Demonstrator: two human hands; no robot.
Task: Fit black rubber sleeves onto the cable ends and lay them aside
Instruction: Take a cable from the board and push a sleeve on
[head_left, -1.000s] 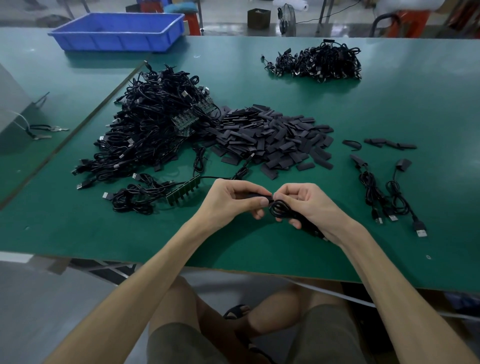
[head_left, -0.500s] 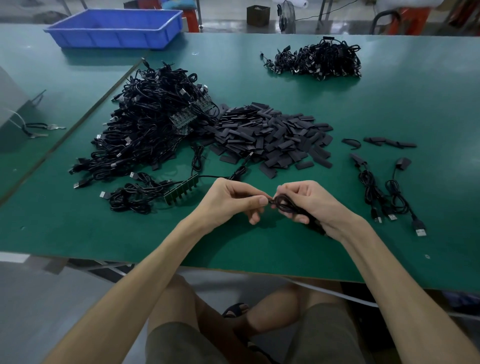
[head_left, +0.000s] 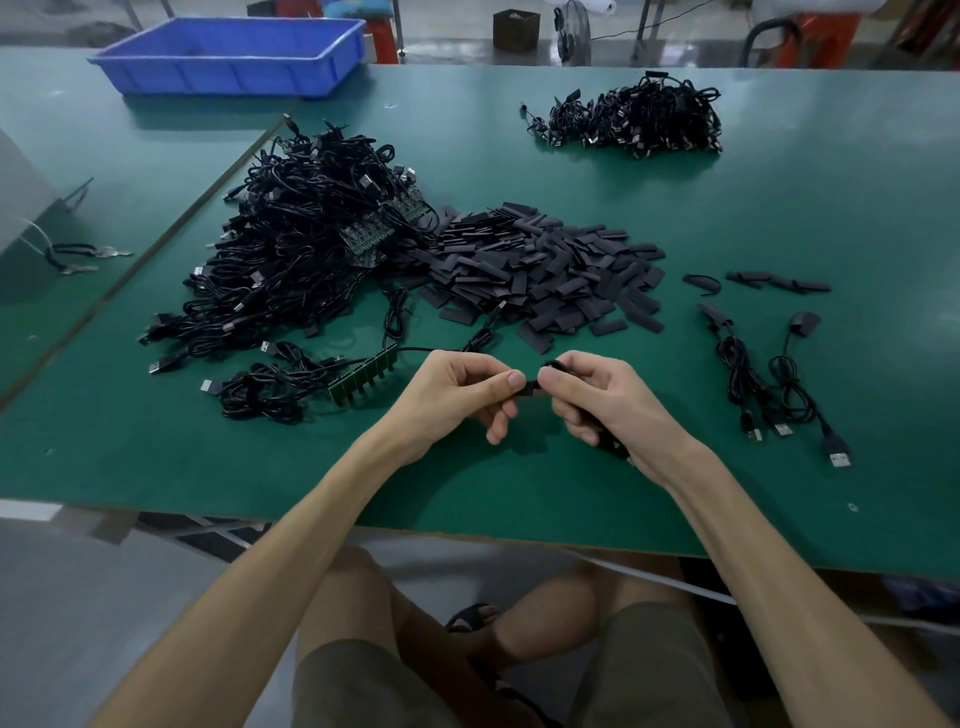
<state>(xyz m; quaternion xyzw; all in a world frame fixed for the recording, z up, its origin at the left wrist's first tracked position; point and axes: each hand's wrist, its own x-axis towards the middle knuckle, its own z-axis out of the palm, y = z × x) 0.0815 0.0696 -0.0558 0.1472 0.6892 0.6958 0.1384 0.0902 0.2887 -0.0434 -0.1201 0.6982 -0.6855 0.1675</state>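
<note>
My left hand pinches a black rubber sleeve between thumb and forefinger. My right hand grips a coiled black cable, pinching its end against the sleeve; the joint is mostly hidden by fingertips. Both hands hover above the green table near its front edge. A heap of flat black sleeves lies in the middle. To its left is a large pile of cables. Two sleeved cables lie at the right.
A small green circuit strip with cables attached lies left of my hands. A second cable pile sits far back right, a blue bin far back left. Loose sleeves lie right of the heap. My knees show below the table edge.
The cable loop that hung between my hands has been drawn into my right hand, and the sleeve now shows between both thumbs. Both hands stayed in about the same place.
</note>
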